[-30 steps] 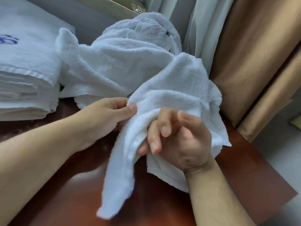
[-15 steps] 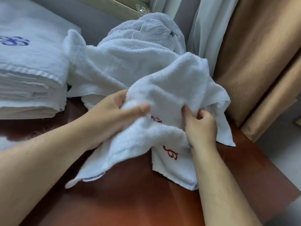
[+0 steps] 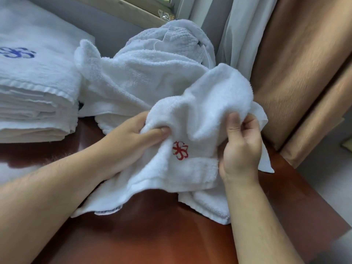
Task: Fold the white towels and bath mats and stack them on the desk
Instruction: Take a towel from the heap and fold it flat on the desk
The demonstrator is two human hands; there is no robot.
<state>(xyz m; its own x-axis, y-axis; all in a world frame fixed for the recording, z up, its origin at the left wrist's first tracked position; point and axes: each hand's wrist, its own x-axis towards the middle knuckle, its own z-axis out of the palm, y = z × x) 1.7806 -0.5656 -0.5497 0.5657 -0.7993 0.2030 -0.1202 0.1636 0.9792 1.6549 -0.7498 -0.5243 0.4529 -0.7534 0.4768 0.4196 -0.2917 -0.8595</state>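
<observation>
Your small white towel (image 3: pixel 198 115) carries a red embroidered emblem (image 3: pixel 180 150), a flower-like swirl of curved strokes with no readable letters, and it faces up toward you between your hands. A narrow tag (image 3: pixel 108 211) with blue print is sewn at the near left hem; the print is too small to read. On the top of the folded stack (image 3: pixel 34 96) at your left, a blue emblem (image 3: pixel 18 52) of the same swirling shape shows, again with no legible writing.

The towel is bunched, so its true long axis cannot be told. As it lies, it spreads from left to right in front of you, its high fold humped away from you and its lower hems touching the reddish-brown bench (image 3: pixel 152 241).

Your left hand (image 3: pixel 133 143) grips the towel's left side, thumb pressed on top of the cloth and fingers tucked beneath it. Your right hand (image 3: pixel 242 149) pinches a fold on the right side between thumb and curled fingers, raised above the bench.

Behind the towel, a loose heap of white towels (image 3: pixel 141 79) lies on the bench, with a waffle-textured piece (image 3: pixel 177 39) on top. The heap sits just beside the folded stack. A sheer white curtain (image 3: pixel 234 27) and a tan curtain (image 3: pixel 304 73) hang at your right.
</observation>
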